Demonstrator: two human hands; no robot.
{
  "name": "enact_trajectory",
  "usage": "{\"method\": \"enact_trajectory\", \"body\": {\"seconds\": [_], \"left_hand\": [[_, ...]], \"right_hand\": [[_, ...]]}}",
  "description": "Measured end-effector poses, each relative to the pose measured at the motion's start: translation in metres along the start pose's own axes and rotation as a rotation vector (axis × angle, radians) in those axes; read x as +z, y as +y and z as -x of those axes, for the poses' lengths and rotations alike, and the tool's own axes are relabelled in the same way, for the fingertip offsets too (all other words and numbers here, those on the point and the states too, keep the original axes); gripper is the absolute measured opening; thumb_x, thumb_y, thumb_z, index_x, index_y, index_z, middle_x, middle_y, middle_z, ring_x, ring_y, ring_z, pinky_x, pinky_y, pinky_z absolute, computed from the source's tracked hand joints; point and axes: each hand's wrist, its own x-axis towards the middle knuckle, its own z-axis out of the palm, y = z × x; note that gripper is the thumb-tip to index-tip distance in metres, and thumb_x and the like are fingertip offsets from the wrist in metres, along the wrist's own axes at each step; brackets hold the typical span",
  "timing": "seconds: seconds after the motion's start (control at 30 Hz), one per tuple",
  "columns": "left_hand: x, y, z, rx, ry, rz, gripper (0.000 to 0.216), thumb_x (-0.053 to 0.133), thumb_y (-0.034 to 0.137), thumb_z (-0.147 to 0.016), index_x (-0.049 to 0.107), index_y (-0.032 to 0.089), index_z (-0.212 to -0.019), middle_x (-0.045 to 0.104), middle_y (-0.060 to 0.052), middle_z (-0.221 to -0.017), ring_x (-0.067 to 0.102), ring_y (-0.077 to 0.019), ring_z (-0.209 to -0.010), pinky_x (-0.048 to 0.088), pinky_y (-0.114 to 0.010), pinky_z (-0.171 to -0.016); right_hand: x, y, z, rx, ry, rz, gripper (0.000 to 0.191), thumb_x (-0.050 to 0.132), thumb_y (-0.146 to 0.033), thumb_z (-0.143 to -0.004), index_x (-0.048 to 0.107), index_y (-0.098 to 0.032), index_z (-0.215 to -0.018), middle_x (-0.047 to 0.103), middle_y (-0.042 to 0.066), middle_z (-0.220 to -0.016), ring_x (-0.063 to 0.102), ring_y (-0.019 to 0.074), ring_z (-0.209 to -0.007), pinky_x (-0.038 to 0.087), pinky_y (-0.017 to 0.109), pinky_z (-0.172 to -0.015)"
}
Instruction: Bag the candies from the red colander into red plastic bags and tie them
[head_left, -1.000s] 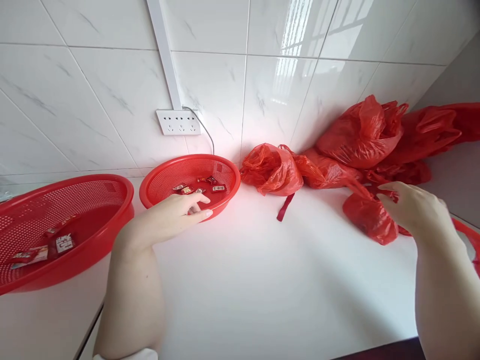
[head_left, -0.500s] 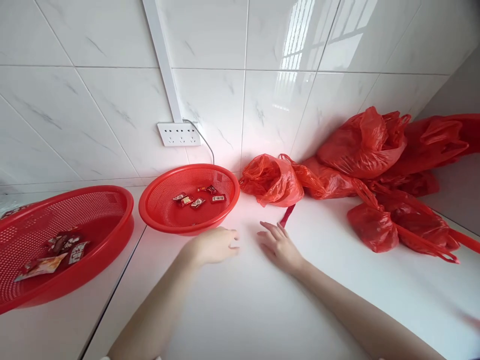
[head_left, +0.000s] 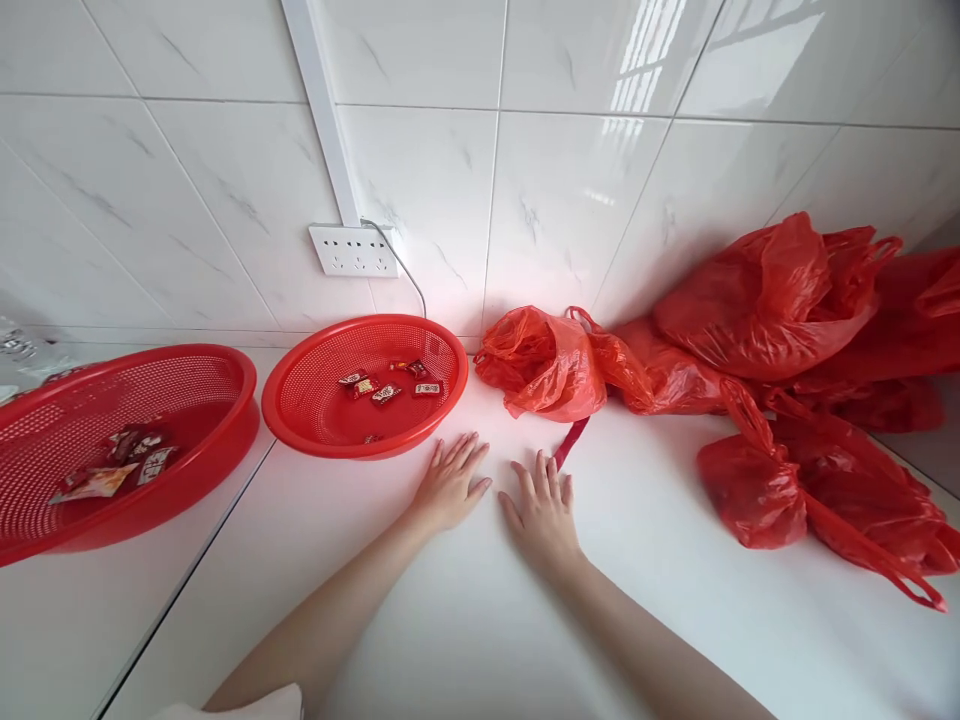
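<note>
My left hand lies flat on the white countertop, fingers spread, holding nothing. It rests just in front of a small red plastic basket that holds several wrapped candies. My right hand lies flat beside it, fingers apart and empty, with its fingertips near a red bag handle strip. A crumpled red plastic bag sits just behind the hands against the wall.
A larger red basket with several candy wrappers stands at the left. More red plastic bags pile up at the right along the tiled wall. A white power socket with a cable is on the wall above the small basket.
My left hand left the small basket and my right hand left the bags at the right. Both came to the middle of the counter and now lie flat, side by side.
</note>
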Motion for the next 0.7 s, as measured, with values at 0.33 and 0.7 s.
{"method": "enact_trajectory", "body": {"seconds": [0.33, 0.7], "left_hand": [[-0.007, -0.001, 0.012, -0.063, 0.059, 0.069, 0.052, 0.041, 0.045, -0.095, 0.037, 0.029, -0.145, 0.031, -0.002, -0.156, 0.022, -0.0206, -0.145, 0.015, -0.048, -0.119], [-0.004, -0.002, 0.025, -0.028, 0.017, 0.072, 0.078, 0.047, 0.061, -0.087, 0.027, 0.020, -0.150, 0.021, -0.007, -0.159, 0.013, -0.0262, -0.147, 0.010, -0.052, -0.120]], "right_hand": [[-0.017, 0.006, 0.001, -0.089, 0.030, -0.209, 0.037, 0.041, -0.037, -0.093, 0.044, -0.028, -0.129, 0.055, 0.014, -0.131, 0.054, 0.0314, -0.119, 0.015, 0.071, -0.108], [0.007, -0.001, 0.005, 0.006, -0.030, -0.007, 0.055, 0.039, -0.050, -0.094, 0.040, -0.019, -0.139, 0.037, 0.017, -0.150, 0.032, 0.0324, -0.140, 0.018, 0.067, -0.109]]}}
